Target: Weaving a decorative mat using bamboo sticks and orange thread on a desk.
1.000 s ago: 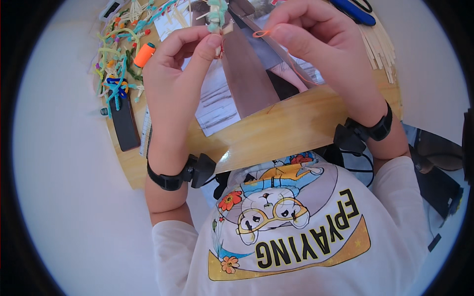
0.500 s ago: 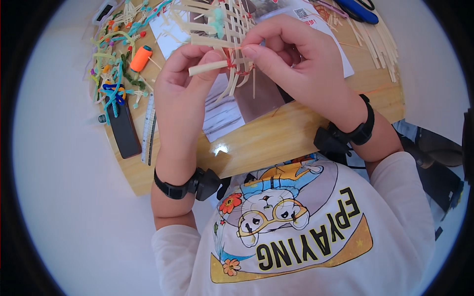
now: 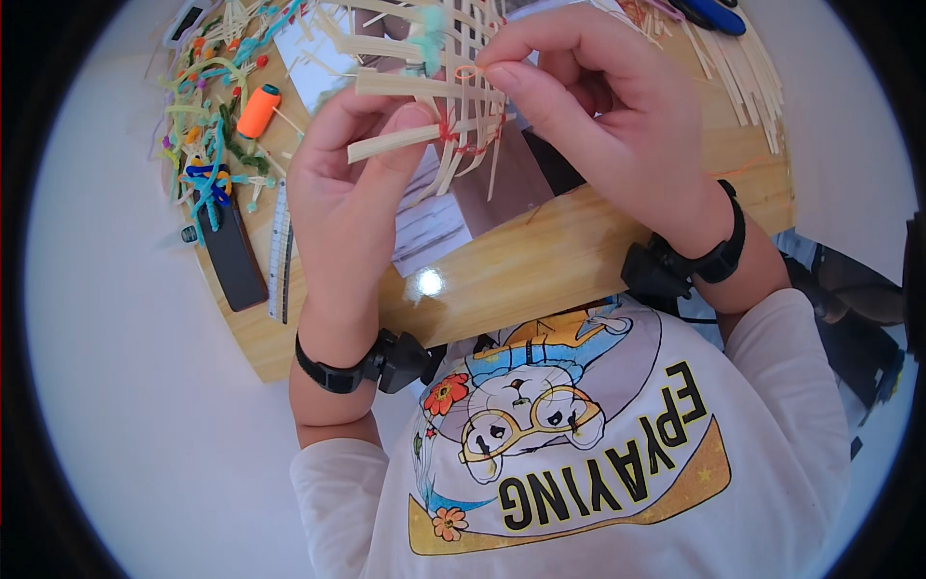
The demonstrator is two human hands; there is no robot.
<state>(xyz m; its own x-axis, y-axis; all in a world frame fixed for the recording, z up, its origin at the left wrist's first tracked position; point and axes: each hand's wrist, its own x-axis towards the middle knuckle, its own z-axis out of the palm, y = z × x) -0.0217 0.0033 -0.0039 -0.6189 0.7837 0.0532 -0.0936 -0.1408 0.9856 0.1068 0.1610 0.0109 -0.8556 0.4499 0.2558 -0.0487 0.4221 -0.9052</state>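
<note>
A lattice of pale woven bamboo strips (image 3: 461,89) is held up over the table, with red thread (image 3: 466,147) bound round its near corner. My left hand (image 3: 362,145) is closed on the weave's left side, thumb on top of a strip whose cut end sticks out. My right hand (image 3: 598,106) pinches an orange thread (image 3: 470,71) between thumb and forefinger at the weave's right side; a small loop of it lies over the strips. A tuft of light green fuzz (image 3: 427,39) sits among the strips.
Coloured pipe cleaners (image 3: 217,174) lie heaped at left, beside an orange thread spool (image 3: 258,111), a dark phone (image 3: 231,256) and a clear ruler (image 3: 280,253). Loose bamboo strips (image 3: 748,87) and blue-handled scissors (image 3: 714,14) lie at far right. Printed paper (image 3: 434,227) is under my hands.
The orange thread now shows as a small loop on the weave. My right hand has shifted slightly up and right, and the woven piece has turned a little.
</note>
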